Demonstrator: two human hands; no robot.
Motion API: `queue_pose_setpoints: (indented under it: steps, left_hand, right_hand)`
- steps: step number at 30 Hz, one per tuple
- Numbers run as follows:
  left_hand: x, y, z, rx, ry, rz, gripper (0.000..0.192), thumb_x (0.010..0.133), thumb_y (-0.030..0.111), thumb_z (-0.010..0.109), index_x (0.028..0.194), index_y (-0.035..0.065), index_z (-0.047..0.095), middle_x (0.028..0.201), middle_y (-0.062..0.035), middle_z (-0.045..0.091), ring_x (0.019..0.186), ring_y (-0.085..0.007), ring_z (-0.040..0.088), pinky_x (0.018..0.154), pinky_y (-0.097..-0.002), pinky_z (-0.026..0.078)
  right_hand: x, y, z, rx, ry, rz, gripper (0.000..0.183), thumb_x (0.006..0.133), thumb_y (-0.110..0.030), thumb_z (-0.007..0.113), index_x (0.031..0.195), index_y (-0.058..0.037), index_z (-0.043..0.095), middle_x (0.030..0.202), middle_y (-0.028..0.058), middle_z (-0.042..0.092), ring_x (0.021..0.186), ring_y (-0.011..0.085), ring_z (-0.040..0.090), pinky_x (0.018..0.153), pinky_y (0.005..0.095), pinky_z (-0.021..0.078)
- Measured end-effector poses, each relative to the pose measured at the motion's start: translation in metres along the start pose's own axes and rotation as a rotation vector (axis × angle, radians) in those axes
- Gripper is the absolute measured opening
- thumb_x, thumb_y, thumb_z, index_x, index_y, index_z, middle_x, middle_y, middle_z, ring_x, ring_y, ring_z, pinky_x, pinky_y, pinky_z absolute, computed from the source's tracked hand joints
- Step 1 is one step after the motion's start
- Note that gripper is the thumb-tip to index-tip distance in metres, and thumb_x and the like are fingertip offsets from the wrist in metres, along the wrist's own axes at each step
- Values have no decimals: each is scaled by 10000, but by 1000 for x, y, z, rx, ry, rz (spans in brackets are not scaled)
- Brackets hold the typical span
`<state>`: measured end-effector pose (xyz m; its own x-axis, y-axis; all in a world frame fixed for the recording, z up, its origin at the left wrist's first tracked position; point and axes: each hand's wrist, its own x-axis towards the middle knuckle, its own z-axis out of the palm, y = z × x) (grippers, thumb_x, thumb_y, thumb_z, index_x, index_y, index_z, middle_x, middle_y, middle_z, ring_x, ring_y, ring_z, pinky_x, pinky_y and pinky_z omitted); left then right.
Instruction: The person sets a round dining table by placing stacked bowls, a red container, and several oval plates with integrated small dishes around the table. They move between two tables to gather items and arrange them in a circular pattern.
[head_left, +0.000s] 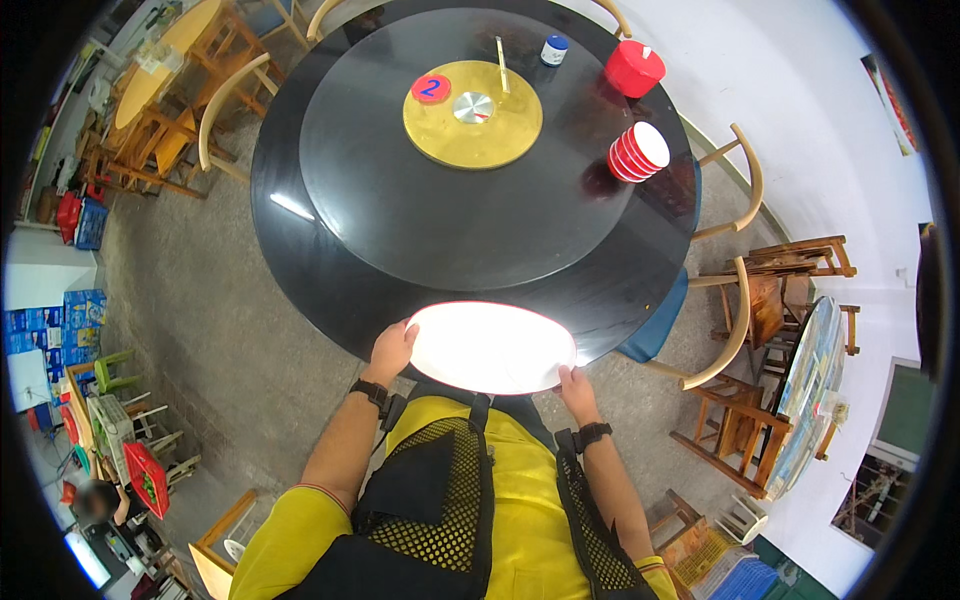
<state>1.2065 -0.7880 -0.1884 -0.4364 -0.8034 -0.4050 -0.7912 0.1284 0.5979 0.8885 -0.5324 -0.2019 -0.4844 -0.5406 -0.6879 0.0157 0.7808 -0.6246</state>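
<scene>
A large white plate (491, 349) with a thin red rim is held over the near edge of the black round table (292, 247). My left hand (393, 351) grips its left end, thumb on the upper face. At its lower right edge, my right hand (579, 390) pinches the rim. Strong glare washes out the plate's surface, and the fingers underneath are mostly hidden. Beyond the plate lies the dark lazy Susan (465, 232), with a gold disc (480, 150) at its centre. A stack of several red bowls with white insides (637, 152) stands to the right.
A red tissue holder (635, 71) and a blue-lidded white jar (553, 51) stand at the far right of the table. Curved wooden chairs (742, 330) ring it. Folding tables and chairs (750, 442) line the right wall. A person (94, 502) is at the lower left, near a red crate (146, 480).
</scene>
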Motion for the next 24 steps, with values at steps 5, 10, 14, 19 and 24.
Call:
queue_pose_setpoints:
  steps: [5,10,14,19,24]
  left_hand:
    - [0,-6,4,-40,12,43,391,977,316,453,1118,-17,601,1029,-250,644,994,-417,595,853,-472,465]
    - [2,-13,9,-57,9,48,416,976,340,455,1150,-12,595,1042,-251,638,1001,-410,593,863,-470,464]
    - [4,-17,12,-96,0,27,420,975,338,460,1171,-12,586,1067,-248,634,1030,-401,588,887,-467,458]
    - [4,-20,14,-187,-18,21,442,975,346,466,1194,-22,575,1099,-252,626,1057,-398,581,921,-456,447]
    - [5,-22,17,-258,-23,-40,473,976,369,474,1188,-42,572,1105,-249,633,1065,-384,590,924,-432,451]
  right_hand:
    - [4,3,2,56,-31,35,415,982,-282,435,1202,61,519,949,137,666,763,200,672,633,301,527]
    - [2,-2,1,37,-40,57,398,976,-255,437,1223,49,507,957,138,668,758,202,677,621,303,530]
    - [2,-2,1,29,-52,51,397,970,-254,443,1215,50,513,957,140,668,764,199,678,618,307,531]
    - [3,3,1,-31,-26,16,394,968,-254,446,1219,43,511,969,139,666,776,201,678,614,306,540]
    - [3,3,6,57,4,45,392,964,-248,453,1234,31,504,978,139,662,766,198,671,609,298,545]
